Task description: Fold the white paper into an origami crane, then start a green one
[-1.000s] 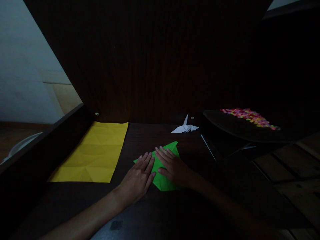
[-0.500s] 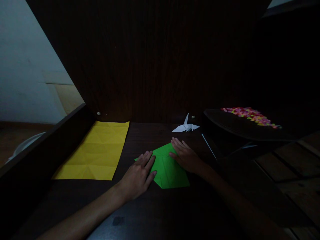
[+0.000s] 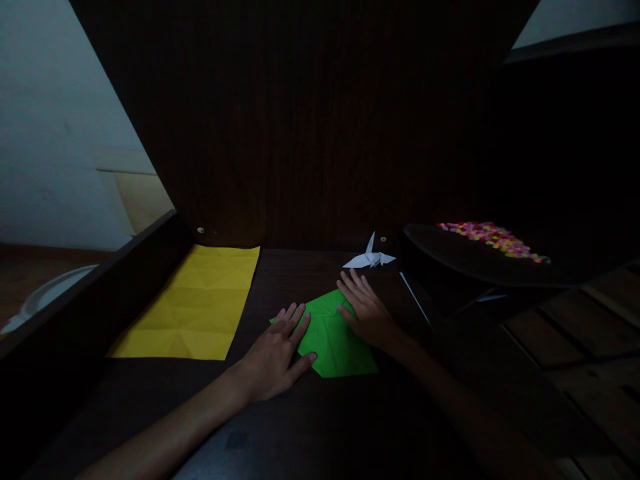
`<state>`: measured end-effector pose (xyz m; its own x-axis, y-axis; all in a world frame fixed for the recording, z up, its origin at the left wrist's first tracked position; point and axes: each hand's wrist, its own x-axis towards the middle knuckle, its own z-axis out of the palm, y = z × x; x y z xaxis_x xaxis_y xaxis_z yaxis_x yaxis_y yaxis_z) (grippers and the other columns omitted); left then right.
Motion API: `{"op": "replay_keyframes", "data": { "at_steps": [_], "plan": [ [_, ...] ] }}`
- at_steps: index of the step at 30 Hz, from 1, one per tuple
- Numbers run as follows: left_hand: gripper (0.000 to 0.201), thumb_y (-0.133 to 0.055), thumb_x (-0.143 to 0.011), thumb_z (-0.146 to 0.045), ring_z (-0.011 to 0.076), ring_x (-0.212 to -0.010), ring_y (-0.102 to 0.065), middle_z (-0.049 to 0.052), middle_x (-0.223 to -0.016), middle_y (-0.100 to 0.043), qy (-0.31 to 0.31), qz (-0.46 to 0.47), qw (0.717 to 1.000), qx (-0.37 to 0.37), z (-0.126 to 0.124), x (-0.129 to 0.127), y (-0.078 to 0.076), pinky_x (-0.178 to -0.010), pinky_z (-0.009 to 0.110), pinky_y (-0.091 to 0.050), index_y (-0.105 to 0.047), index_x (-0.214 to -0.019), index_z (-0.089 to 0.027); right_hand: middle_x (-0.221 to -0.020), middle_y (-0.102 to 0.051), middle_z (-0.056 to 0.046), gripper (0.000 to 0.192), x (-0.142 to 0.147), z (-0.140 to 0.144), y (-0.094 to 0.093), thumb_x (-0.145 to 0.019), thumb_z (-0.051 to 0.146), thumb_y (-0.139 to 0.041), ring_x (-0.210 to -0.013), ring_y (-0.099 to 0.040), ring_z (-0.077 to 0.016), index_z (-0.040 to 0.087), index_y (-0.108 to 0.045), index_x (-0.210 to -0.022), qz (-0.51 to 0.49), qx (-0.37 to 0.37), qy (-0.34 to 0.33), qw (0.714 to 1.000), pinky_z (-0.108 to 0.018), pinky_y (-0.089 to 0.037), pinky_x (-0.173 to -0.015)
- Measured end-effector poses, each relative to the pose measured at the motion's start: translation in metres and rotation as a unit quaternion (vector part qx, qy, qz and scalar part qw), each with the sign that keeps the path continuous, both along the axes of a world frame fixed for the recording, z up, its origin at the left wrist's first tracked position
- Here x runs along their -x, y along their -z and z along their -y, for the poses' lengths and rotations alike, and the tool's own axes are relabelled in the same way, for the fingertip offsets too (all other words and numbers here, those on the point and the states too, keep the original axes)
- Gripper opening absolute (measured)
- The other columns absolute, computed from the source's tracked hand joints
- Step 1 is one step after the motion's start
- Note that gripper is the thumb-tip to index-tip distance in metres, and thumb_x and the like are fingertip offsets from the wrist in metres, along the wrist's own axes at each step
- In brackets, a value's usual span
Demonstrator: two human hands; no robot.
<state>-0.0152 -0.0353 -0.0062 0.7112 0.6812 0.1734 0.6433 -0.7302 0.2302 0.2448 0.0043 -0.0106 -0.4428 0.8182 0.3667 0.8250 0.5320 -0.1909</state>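
Note:
A partly folded sheet of green paper (image 3: pixel 333 340) lies flat on the dark wooden surface in front of me. My left hand (image 3: pixel 277 353) rests across its left side, fingers stretched out and thumb apart along the lower left edge. On the upper right corner lies my right hand (image 3: pixel 367 310), open, its fingers spread and reaching past the paper's edge. Just behind it is a white folded paper crane (image 3: pixel 370 258) with one wing upright. The paper's corners under both hands are hidden.
To the left lies a creased yellow sheet of paper (image 3: pixel 193 307), beside a low dark side wall (image 3: pixel 125 263). A dark panel (image 3: pixel 300 133) rises at the back. At right, a rounded dark ledge (image 3: pixel 450 257) bears many small colourful pieces (image 3: pixel 495 239). A thin white strip (image 3: pixel 415 298) lies near it.
My right hand has shifted slightly up and left on the green paper, its fingers spreading wider. The left thumb has moved a little lower. The camera view has shifted slightly.

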Motion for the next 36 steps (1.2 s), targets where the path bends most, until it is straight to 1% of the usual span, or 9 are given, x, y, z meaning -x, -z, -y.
{"op": "replay_keyframes", "data": {
  "at_steps": [3, 5, 7, 10, 14, 21, 27, 33, 36],
  "plan": [
    [0.066, -0.039, -0.098, -0.050, 0.0308, -0.145, -0.021, 0.017, -0.155, -0.026, -0.001, -0.002, 1.000, -0.025, 0.000, -0.001, 0.007, -0.114, 0.051, -0.031, -0.025, -0.151, -0.013, -0.149, -0.041, -0.011, 0.047, 0.014, 0.013, -0.009, -0.097, 0.033, -0.043, -0.145, -0.023, -0.0269, 0.017, -0.046, -0.142, -0.018, 0.040, -0.126, 0.991, -0.054, -0.032, -0.114],
    [0.065, -0.038, -0.098, -0.049, 0.0303, -0.144, -0.023, 0.017, -0.155, -0.028, -0.004, -0.009, 0.999, -0.036, -0.001, -0.001, 0.008, -0.114, 0.049, -0.032, -0.026, -0.150, -0.012, -0.147, -0.045, -0.011, 0.046, 0.022, 0.021, -0.011, -0.097, 0.034, -0.045, -0.144, -0.026, -0.0257, 0.016, -0.048, -0.139, -0.005, 0.083, -0.179, 0.980, -0.050, -0.032, -0.115],
    [0.063, -0.038, -0.098, -0.048, 0.0301, -0.143, -0.027, 0.017, -0.153, -0.033, -0.005, -0.018, 0.999, -0.041, -0.002, -0.001, 0.005, -0.113, 0.047, -0.034, -0.031, -0.148, -0.010, -0.147, -0.043, -0.015, 0.052, 0.027, 0.024, -0.011, -0.097, 0.037, -0.047, -0.142, -0.031, -0.0259, 0.010, -0.046, -0.141, -0.003, 0.107, -0.180, 0.978, -0.048, -0.032, -0.115],
    [0.062, -0.037, -0.098, -0.049, 0.0302, -0.139, -0.035, 0.018, -0.148, -0.041, 0.008, -0.019, 0.999, -0.046, -0.004, 0.003, -0.004, -0.110, 0.045, -0.039, -0.037, -0.145, -0.008, -0.146, -0.045, -0.014, 0.052, 0.027, 0.023, -0.009, -0.096, 0.040, -0.049, -0.142, -0.030, -0.0254, 0.012, -0.047, -0.140, -0.010, 0.123, -0.172, 0.977, -0.047, -0.031, -0.116],
    [0.069, -0.044, -0.093, -0.056, 0.0314, -0.135, -0.042, 0.020, -0.143, -0.048, 0.064, -0.035, 0.997, -0.037, -0.010, 0.014, -0.016, -0.108, 0.044, -0.042, -0.044, -0.141, -0.006, -0.145, -0.046, -0.012, 0.051, 0.020, 0.018, -0.010, -0.095, 0.042, -0.050, -0.141, -0.034, -0.0247, 0.015, -0.050, -0.138, -0.024, 0.137, -0.165, 0.976, -0.048, -0.033, -0.115],
    [0.043, -0.044, -0.098, -0.045, 0.0284, -0.118, -0.060, 0.012, -0.124, -0.066, 0.111, -0.045, 0.991, -0.065, -0.018, 0.019, -0.017, -0.098, 0.043, -0.053, -0.063, -0.121, -0.014, -0.146, -0.045, -0.010, 0.047, 0.016, 0.016, -0.012, -0.098, 0.040, -0.046, -0.140, -0.036, -0.0222, 0.017, -0.049, -0.139, -0.028, 0.149, -0.166, 0.974, -0.044, -0.034, -0.115],
    [0.042, -0.043, -0.098, -0.045, 0.0280, -0.112, -0.064, 0.013, -0.119, -0.069, 0.123, -0.042, 0.986, -0.104, -0.019, 0.015, -0.014, -0.091, 0.042, -0.057, -0.065, -0.115, -0.013, -0.145, -0.047, -0.010, 0.045, 0.017, 0.018, -0.014, -0.097, 0.039, -0.048, -0.138, -0.038, -0.0233, 0.016, -0.053, -0.136, -0.018, 0.131, -0.190, 0.973, -0.044, -0.034, -0.115],
    [0.046, -0.041, -0.099, -0.044, 0.0268, -0.111, -0.065, 0.016, -0.122, -0.066, 0.123, -0.041, 0.988, -0.085, -0.017, 0.014, -0.019, -0.092, 0.040, -0.056, -0.062, -0.121, -0.010, -0.145, -0.047, -0.014, 0.054, 0.021, 0.023, -0.014, -0.097, 0.037, -0.048, -0.135, -0.043, -0.0216, 0.010, -0.043, -0.143, -0.018, 0.121, -0.174, 0.977, -0.039, -0.039, -0.112],
    [0.046, -0.043, -0.099, -0.044, 0.0271, -0.114, -0.063, 0.017, -0.125, -0.065, 0.124, -0.035, 0.989, -0.075, -0.017, 0.014, -0.020, -0.095, 0.041, -0.055, -0.060, -0.123, -0.010, -0.144, -0.049, -0.011, 0.047, 0.021, 0.023, -0.012, -0.097, 0.036, -0.048, -0.137, -0.040, -0.0215, 0.014, -0.051, -0.137, -0.011, 0.104, -0.187, 0.977, -0.039, -0.036, -0.114]
  ]
}}
